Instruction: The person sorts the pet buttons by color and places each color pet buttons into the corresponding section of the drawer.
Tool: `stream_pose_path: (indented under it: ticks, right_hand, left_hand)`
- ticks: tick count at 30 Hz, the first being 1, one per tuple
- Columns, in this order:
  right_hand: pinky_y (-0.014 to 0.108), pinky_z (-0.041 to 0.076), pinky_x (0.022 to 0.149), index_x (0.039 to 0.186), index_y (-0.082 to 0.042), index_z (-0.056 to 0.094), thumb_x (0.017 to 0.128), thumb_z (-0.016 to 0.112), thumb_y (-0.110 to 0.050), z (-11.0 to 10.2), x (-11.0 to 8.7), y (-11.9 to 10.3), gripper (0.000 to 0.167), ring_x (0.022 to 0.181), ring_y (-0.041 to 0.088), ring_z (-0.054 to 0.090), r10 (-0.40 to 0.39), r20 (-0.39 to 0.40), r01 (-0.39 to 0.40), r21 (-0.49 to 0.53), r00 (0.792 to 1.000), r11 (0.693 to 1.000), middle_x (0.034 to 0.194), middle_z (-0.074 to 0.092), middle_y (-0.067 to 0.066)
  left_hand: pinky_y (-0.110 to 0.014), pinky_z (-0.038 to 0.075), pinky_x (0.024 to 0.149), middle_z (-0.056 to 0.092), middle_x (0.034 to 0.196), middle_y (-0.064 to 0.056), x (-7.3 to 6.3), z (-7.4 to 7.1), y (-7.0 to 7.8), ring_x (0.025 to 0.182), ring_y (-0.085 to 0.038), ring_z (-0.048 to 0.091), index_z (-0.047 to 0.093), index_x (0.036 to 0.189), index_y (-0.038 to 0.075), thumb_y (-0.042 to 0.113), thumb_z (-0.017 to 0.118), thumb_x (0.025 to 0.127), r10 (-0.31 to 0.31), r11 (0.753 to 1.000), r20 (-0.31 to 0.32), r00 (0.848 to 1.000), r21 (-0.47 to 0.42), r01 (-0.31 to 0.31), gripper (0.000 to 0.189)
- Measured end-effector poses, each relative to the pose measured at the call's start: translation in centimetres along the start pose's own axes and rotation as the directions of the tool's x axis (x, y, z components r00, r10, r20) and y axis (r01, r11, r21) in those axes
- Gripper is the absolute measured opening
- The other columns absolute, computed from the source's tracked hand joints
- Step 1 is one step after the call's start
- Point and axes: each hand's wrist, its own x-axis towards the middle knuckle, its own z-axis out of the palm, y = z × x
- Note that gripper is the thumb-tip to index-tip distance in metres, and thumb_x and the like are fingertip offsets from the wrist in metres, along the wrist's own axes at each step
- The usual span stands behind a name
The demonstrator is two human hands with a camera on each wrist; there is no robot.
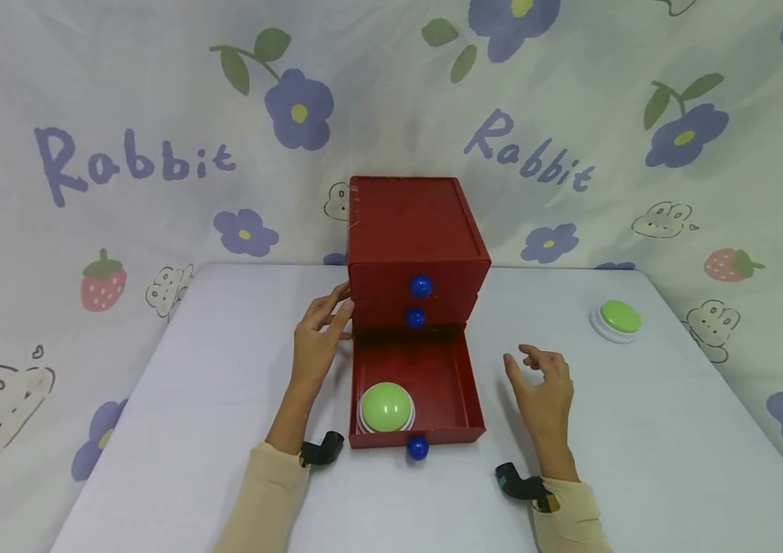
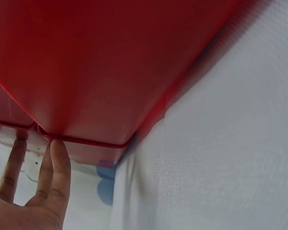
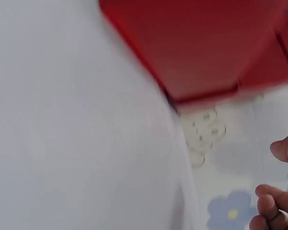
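Note:
A red drawer cabinet (image 1: 414,219) with blue ball knobs stands at the back middle of the table. Its bottom drawer (image 1: 443,380) is pulled out, and a green-topped push button (image 1: 388,407) with a white base lies in the front left corner. My left hand (image 1: 317,346) rests against the cabinet's left side, its fingers extended; the left wrist view shows the fingertips (image 2: 60,148) right at the red side. To the right of the drawer, my right hand (image 1: 546,388) hovers over the table with nothing in it, thumb and fingers apart and loosely bent.
Another green-topped push button (image 1: 619,316) sits at the right back of the white table (image 1: 647,430). Behind the table hangs a cloth (image 1: 156,92) printed with flowers and rabbits. Black wrist cameras (image 1: 521,484) protrude inward from both wrists.

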Motion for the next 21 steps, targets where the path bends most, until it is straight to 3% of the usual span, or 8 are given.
stream_pose_path:
  ticks: [4, 8, 13, 21]
  right_hand:
    - [0.037, 0.036, 0.081, 0.112, 0.002, 0.071, 0.088, 0.078, -0.017, -1.5, 1.0, 2.6, 0.032, 0.095, 0.027, 0.052, 0.090, -0.044, -0.093, -0.070, 0.995, 0.993, 0.095, 0.056, 0.014]
    - [0.043, 0.035, 0.086, 0.119, 0.003, 0.068, 0.091, 0.075, -0.023, -3.1, 2.2, 4.9, 0.039, 0.102, 0.032, 0.049, 0.166, -0.064, -0.173, -0.132, 0.984, 0.976, 0.101, 0.054, 0.016]
    - [0.052, 0.027, 0.093, 0.128, 0.003, 0.061, 0.093, 0.072, -0.031, -4.8, 3.9, 7.3, 0.050, 0.113, 0.036, 0.041, 0.257, -0.104, -0.272, -0.177, 0.961, 0.946, 0.111, 0.049, 0.018]
    - [0.055, 0.024, 0.094, 0.139, 0.002, 0.050, 0.092, 0.069, -0.044, -6.6, 6.4, 10.1, 0.068, 0.122, 0.038, 0.032, 0.353, -0.138, -0.378, -0.242, 0.925, 0.894, 0.126, 0.039, 0.023]
  left_hand:
    - [-0.057, 0.058, 0.077, 0.060, 0.128, -0.008, 0.0, 0.2, -0.1, 0.088, -0.011, 0.061, 0.060, 0.140, 0.017, 0.021, 0.062, 0.101, -0.004, 1.000, 0.008, 1.000, 0.000, 0.004, 0.040]
    - [-0.057, 0.058, 0.078, 0.060, 0.129, -0.007, 0.0, 0.2, -0.1, 0.089, -0.011, 0.061, 0.060, 0.140, 0.019, 0.022, 0.062, 0.101, -0.006, 1.000, 0.014, 1.000, 0.008, 0.006, 0.039]
    - [-0.054, 0.059, 0.077, 0.060, 0.130, -0.006, 0.0, 0.1, 0.1, 0.090, -0.012, 0.061, 0.060, 0.141, 0.019, 0.023, 0.061, 0.102, -0.010, 1.000, 0.005, 1.000, 0.024, 0.009, 0.040]
    - [-0.054, 0.058, 0.079, 0.059, 0.129, -0.008, -0.1, 0.0, 0.0, 0.092, -0.013, 0.060, 0.058, 0.142, 0.018, 0.023, 0.061, 0.102, -0.023, 1.000, 0.007, 1.000, 0.019, 0.023, 0.041]
